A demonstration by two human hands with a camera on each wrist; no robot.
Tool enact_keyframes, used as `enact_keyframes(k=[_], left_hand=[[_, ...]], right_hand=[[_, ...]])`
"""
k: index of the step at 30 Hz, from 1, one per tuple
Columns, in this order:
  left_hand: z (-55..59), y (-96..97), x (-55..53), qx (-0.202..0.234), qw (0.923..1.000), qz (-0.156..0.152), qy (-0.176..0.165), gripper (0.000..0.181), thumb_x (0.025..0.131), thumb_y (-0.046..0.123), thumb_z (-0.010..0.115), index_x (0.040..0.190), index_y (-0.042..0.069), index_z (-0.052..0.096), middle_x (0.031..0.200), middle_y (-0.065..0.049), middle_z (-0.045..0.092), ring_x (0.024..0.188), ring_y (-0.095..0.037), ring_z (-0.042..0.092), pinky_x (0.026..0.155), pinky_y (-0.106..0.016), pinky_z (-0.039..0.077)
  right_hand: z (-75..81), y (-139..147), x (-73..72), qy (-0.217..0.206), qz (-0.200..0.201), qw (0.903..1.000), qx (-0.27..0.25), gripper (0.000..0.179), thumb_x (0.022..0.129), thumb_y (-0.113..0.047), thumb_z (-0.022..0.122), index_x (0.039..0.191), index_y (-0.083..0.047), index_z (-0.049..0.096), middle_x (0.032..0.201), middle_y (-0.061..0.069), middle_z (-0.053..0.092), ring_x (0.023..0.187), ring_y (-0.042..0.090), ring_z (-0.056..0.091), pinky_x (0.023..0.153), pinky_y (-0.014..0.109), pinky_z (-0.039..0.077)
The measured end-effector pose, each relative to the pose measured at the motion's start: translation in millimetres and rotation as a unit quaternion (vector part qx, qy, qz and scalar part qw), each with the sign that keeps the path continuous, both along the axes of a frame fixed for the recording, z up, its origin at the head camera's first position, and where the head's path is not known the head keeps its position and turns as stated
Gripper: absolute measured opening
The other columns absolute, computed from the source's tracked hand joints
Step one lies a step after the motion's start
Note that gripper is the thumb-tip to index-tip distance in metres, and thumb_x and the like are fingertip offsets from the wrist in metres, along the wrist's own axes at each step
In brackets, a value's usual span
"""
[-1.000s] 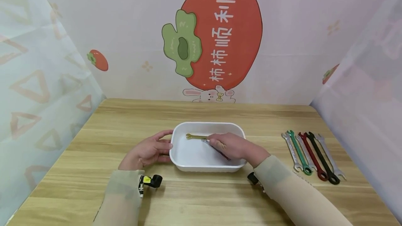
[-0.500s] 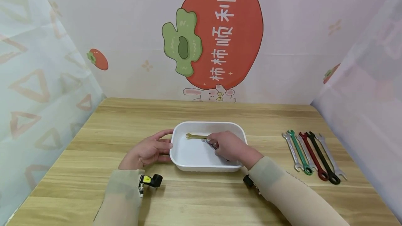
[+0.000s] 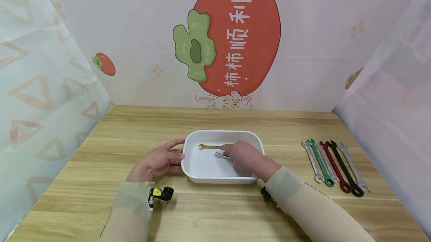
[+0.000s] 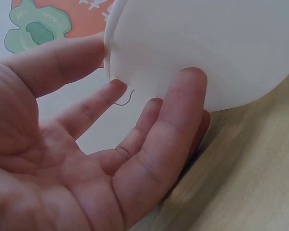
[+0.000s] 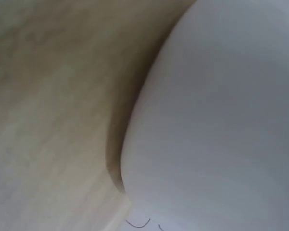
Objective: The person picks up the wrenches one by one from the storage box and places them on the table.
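A white tray (image 3: 219, 179) sits on the wooden table, holding a gold wrench (image 3: 209, 146) and a silver wrench (image 3: 220, 155) side by side. My right hand (image 3: 247, 157) reaches in over the tray's right end. Its curled fingers hold the silver wrench and cover the far part of it, along with the gold one's right end. On the left, my left hand (image 3: 162, 161) touches the tray's end wall from outside with loosely bent fingers; the left wrist view has a fingertip (image 4: 191, 79) against the white wall (image 4: 241, 53). Only tray wall (image 5: 207, 120) and table fill the right wrist view.
Several wrenches lie in a row on the table's right side, among them a green one (image 3: 320, 161), a red one (image 3: 335, 165) and a black one (image 3: 345, 168). Printed cloth walls (image 3: 141, 81) enclose the table at the back and both sides.
The silver wrench has swung from a slant to nearly parallel with the gold one, moved by my right hand, which has drawn slightly closer. My left hand stays put at the tray.
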State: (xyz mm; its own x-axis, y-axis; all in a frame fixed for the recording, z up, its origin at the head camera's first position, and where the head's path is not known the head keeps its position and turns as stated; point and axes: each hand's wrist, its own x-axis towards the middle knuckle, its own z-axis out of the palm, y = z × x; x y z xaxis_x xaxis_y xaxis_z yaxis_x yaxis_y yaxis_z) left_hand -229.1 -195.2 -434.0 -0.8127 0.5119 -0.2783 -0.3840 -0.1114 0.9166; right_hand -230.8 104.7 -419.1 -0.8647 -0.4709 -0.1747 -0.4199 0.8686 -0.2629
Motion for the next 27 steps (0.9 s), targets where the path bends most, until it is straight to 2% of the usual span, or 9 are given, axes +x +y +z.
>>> enact_keyframes(k=[7, 13, 18, 22, 27], left_hand=[[-0.1, -0.8, 0.3, 0.001, 1.0, -0.001, 0.002, 0.067, 0.097, -0.005, 0.054, 0.155, 0.007, 0.024, 0.125, -0.024, 0.053, 0.098, -0.032, 0.065, 0.084, -0.05, 0.055], [1.2, -0.4, -0.2, 0.0, 1.0, -0.001, 0.001, 0.068, 0.097, -0.004, 0.057, 0.156, 0.008, 0.025, 0.126, -0.024, 0.053, 0.098, -0.032, 0.065, 0.083, -0.05, 0.055], [2.6, 0.0, -0.5, 0.001, 1.0, -0.004, 0.003, 0.068, 0.096, -0.004, 0.057, 0.155, 0.008, 0.025, 0.125, -0.024, 0.054, 0.098, -0.032, 0.066, 0.083, -0.049, 0.056], [2.5, -0.3, -0.1, 0.0, 1.0, -0.001, 0.0, 0.068, 0.096, -0.005, 0.057, 0.155, 0.007, 0.025, 0.126, -0.025, 0.052, 0.098, -0.032, 0.065, 0.083, -0.05, 0.055], [1.6, 0.0, 0.3, -0.002, 0.9999, 0.008, -0.008, 0.069, 0.096, -0.005, 0.057, 0.155, 0.008, 0.026, 0.126, -0.024, 0.051, 0.097, -0.031, 0.066, 0.084, -0.051, 0.055]], right_hand=[[-1.1, 1, -0.2, 0.007, 0.003, 1.0, -0.003, 0.057, 0.089, 0.007, 0.058, 0.137, -0.023, 0.063, 0.117, -0.007, 0.069, 0.096, 0.013, 0.058, 0.094, 0.036, 0.048], [1.2, 6, -1.1, 0.01, -0.014, 0.998, -0.061, 0.057, 0.085, 0.012, 0.05, 0.127, -0.022, 0.068, 0.105, -0.01, 0.069, 0.1, 0.013, 0.059, 0.091, 0.034, 0.048], [10.9, 11, -6.5, 0.02, -0.023, 0.9925, -0.119, 0.044, 0.092, 0.007, 0.057, 0.124, -0.021, 0.07, 0.103, -0.01, 0.067, 0.09, 0.011, 0.058, 0.082, 0.03, 0.05], [20.8, 17, -9.8, 0.009, -0.041, 0.9817, -0.186, 0.033, 0.091, 0.001, 0.065, 0.121, -0.012, 0.068, 0.103, -0.005, 0.064, 0.091, 0.015, 0.059, 0.074, 0.03, 0.054], [31.6, 29, -8.3, 0.004, -0.06, 0.9568, -0.285, 0.029, 0.093, -0.004, 0.067, 0.122, -0.009, 0.064, 0.103, 0.0, 0.063, 0.099, 0.022, 0.06, 0.075, 0.034, 0.056]])
